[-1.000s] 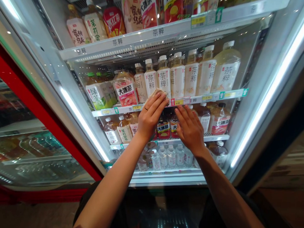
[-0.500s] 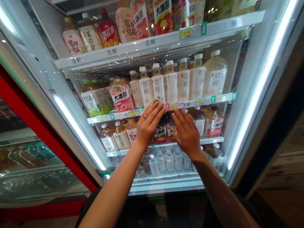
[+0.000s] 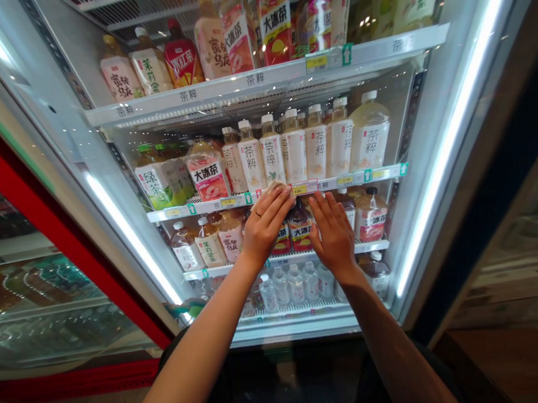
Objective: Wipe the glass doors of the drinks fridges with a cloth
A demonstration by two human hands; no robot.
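Observation:
A pale cloth [image 3: 276, 186] lies under the fingertips of my left hand [image 3: 265, 224], at the front edge of the middle shelf [image 3: 207, 206]. The fingers of that hand are close together over the cloth, with a ring on one of them. Just right of it is my right hand [image 3: 332, 230], fingers extended, below the shelf's price strip and holding nothing. White-labelled tea bottles [image 3: 272, 154] stand in a row behind the strip. Dark bottles with yellow and red labels [image 3: 302, 234] show between my hands on the shelf below.
The upper shelf [image 3: 229, 85] holds more bottles. Small clear bottles [image 3: 296, 286] stand on the lowest shelf. Bright light strips [image 3: 133, 235] run up both sides of the cooler. A red-framed cooler [image 3: 135, 306] is on the left, and a brown box [image 3: 499, 364] sits at the lower right.
The shelves and bottles have shifted a little left in view. My left hand and the cloth now sit slightly further left along the shelf edge, and the gap between my hands is slightly wider.

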